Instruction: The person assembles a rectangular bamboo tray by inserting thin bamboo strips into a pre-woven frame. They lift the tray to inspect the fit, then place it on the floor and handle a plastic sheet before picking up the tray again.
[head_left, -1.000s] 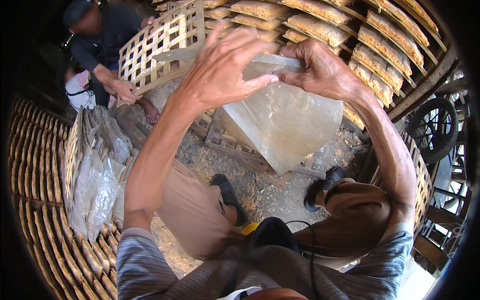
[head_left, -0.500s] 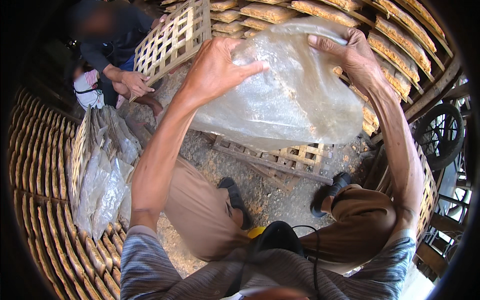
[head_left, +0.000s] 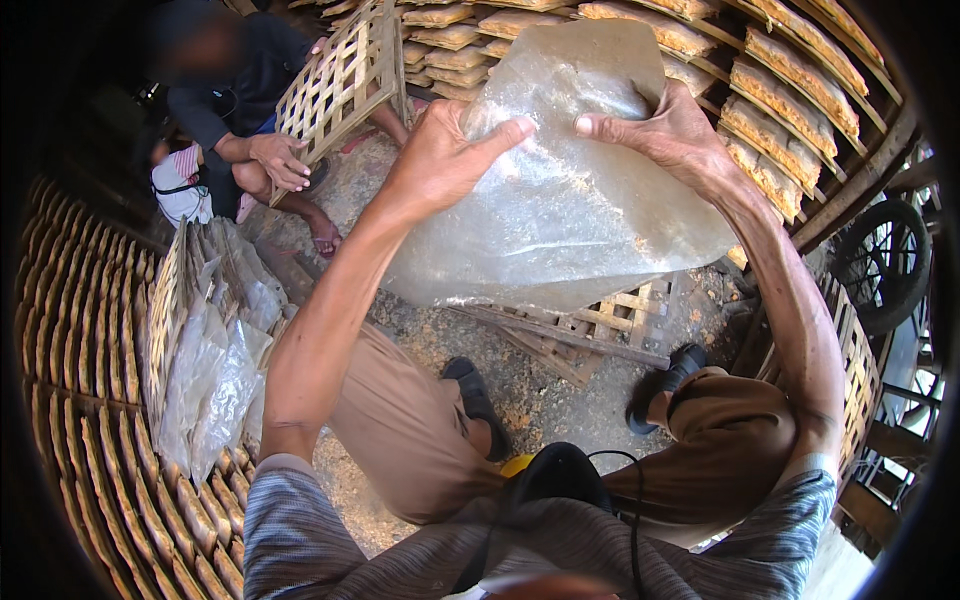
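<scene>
A cloudy, clear plastic sheet (head_left: pixel 580 220) with pale crumbs stuck to it hangs spread out in front of me. My left hand (head_left: pixel 445 160) grips it from the left, thumb on the near face and fingers hidden behind. From the right, my right hand (head_left: pixel 670 140) pinches it the same way, its thumb pointing toward the left one. The sheet's top part stands up beyond both hands. Below its lower edge, a woven bamboo tray (head_left: pixel 630 315) lies low over the floor, partly covered by the sheet.
At upper left a crouching co-worker holds a lattice bamboo tray (head_left: pixel 340 85). Crumpled plastic sheets (head_left: pixel 205 380) lean in a pile on my left. Racked slabs (head_left: pixel 790 120) line the upper right, with more rows (head_left: pixel 85 290) along the left. A black wheel (head_left: pixel 880 270) stands far right.
My right hand has shifted left and down, closer to my left hand. The sheet's folded top edge has opened upward and its face lies flatter. The co-worker's tray has moved slightly right.
</scene>
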